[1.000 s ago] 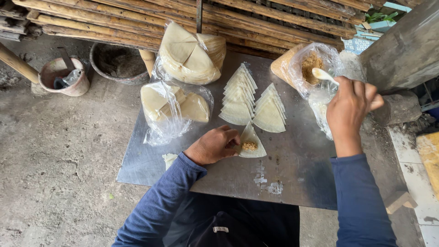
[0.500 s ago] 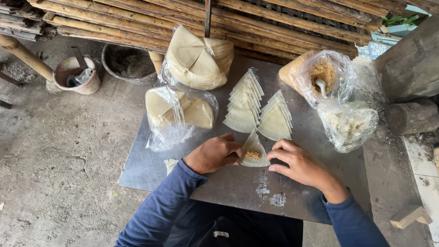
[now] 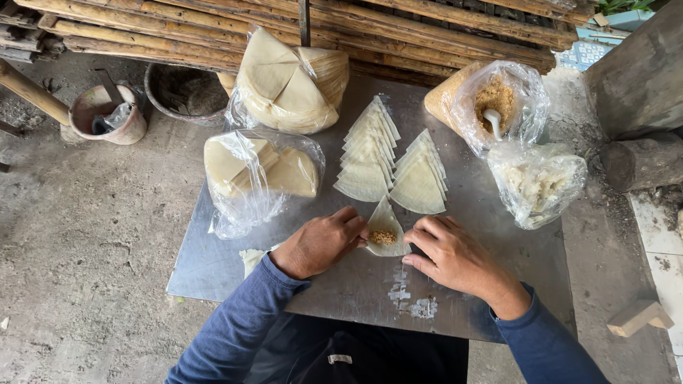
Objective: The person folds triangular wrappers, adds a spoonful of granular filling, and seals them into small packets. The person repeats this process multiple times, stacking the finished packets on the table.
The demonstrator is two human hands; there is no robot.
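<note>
A pale triangular wrapper (image 3: 385, 229) lies on the grey metal tabletop (image 3: 455, 299) with a small heap of brown filling (image 3: 383, 237) on it. My left hand (image 3: 320, 243) rests against the wrapper's left edge, fingertips on it. My right hand (image 3: 452, 254) touches its right edge with curled fingers. Just beyond the wrapper, two fanned rows of triangular wrappers (image 3: 368, 153) (image 3: 420, 174) lie on the table.
A plastic bag of brown filling with a white spoon (image 3: 494, 103) and a bag of white crumbly stuff (image 3: 537, 183) sit at the right. Two bags of folded wrappers (image 3: 260, 176) (image 3: 288, 82) are at the left and back. Pots (image 3: 107, 114) stand on the ground; bamboo poles (image 3: 213, 32) lie behind.
My right hand came down from the filling bag at the far right to the wrapper. The filling now lies on the wrapper, and both hands are at its edges.
</note>
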